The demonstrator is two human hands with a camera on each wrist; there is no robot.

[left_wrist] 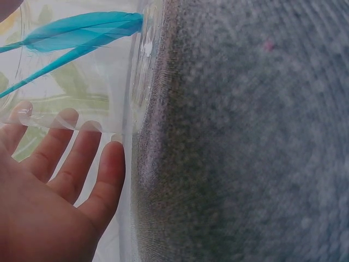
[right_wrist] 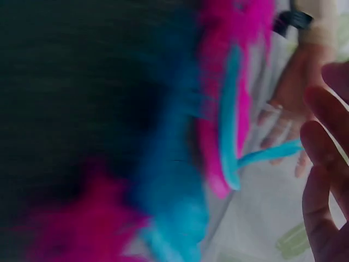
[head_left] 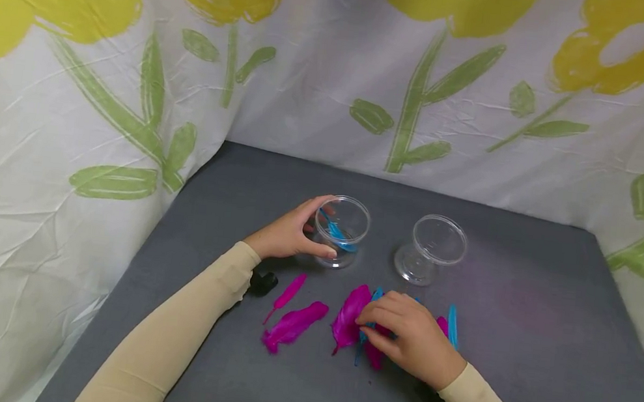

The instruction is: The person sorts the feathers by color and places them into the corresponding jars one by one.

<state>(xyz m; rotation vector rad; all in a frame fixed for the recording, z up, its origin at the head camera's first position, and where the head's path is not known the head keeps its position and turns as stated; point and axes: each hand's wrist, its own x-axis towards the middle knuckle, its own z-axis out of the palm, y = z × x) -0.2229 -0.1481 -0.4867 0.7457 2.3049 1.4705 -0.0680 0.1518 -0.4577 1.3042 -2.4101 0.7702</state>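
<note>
My left hand (head_left: 298, 228) grips a clear plastic cup (head_left: 340, 255), thumb on the near side and fingers round the far wall. Inside that cup lean blue feathers (head_left: 339, 232); the left wrist view shows two blue quills crossing through the wall. Over the feathers on the table is my right hand (head_left: 411, 335), its fingers loosely bent with a gap at the tips. Its fingertips overlap a blue feather (head_left: 361, 349) and the edge of a magenta feather (head_left: 349, 315). More magenta and blue feathers (right_wrist: 229, 114) lie beneath this hand, partly hidden by it.
A second clear cup (head_left: 438, 239) stands to the right of the held one. Two magenta feathers (head_left: 294, 324) lie at the left, and a blue feather (head_left: 453, 326) shows beyond the right wrist. The grey table (head_left: 522, 314) meets a flower-printed curtain (head_left: 321, 96) behind.
</note>
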